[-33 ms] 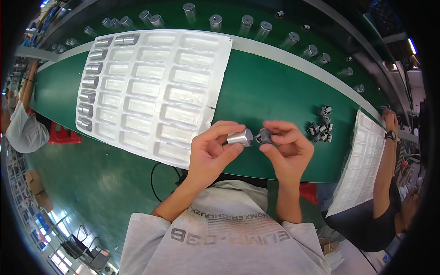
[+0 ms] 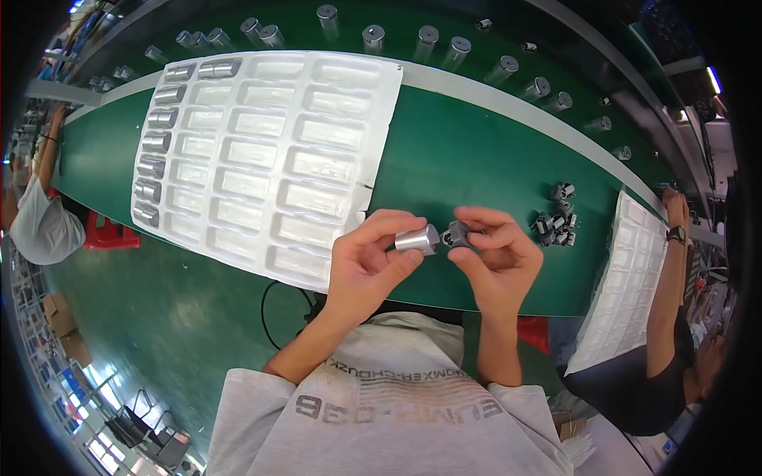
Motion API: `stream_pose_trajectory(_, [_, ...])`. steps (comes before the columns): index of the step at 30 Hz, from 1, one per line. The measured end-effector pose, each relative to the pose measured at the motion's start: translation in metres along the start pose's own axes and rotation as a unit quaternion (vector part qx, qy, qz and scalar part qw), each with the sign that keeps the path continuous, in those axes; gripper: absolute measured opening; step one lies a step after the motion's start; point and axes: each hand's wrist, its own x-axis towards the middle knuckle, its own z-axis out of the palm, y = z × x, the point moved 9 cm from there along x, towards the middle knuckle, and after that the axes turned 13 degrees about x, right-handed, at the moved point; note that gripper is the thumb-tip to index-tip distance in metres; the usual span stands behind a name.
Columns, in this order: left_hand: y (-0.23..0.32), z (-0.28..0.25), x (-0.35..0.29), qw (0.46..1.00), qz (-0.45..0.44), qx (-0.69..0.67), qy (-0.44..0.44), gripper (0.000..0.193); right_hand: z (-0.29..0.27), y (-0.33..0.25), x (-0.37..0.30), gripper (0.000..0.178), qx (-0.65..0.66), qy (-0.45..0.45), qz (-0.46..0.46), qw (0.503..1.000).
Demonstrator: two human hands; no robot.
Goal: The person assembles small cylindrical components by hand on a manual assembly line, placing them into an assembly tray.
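Observation:
My left hand pinches a silver motor housing, a short smooth metal cylinder lying sideways between thumb and fingers. Close by on its right, my right hand grips a small dark grey motor end cap with thumb and fingertips. The two parts face each other end to end over the green table edge; whether they touch is hard to tell. A loose heap of similar dark end caps lies to the right of my right hand. Beyond my left hand is a white moulded tray, with silver cylinders in its leftmost column and one more at the top.
Silver cylinders stand spaced along a green belt behind a pale rail. At the right, a co-worker's arm is beside a second white tray. Another person's sleeve and a red stool are at the left.

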Motion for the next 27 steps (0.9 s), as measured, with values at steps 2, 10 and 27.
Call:
stream_pose_trajectory(2, [0.001, 0.002, 0.000, 1.000, 0.001, -0.003, -0.005, 0.035, 0.001, 0.000, 0.000, 0.024, -0.003, 0.022, -0.021, 1.000])
stream_pose_trajectory(10, [0.012, 0.002, 0.003, 0.994, 0.090, 0.065, -0.011, 0.034, 0.005, 0.013, -0.007, 0.028, -0.062, 0.044, -0.012, 0.997])
stream_pose_trajectory(27, [0.007, 0.000, 0.005, 0.998, 0.003, 0.018, -0.063, 0.034, 0.013, 0.000, 0.007, 0.019, -0.058, -0.090, 0.018, 0.994])
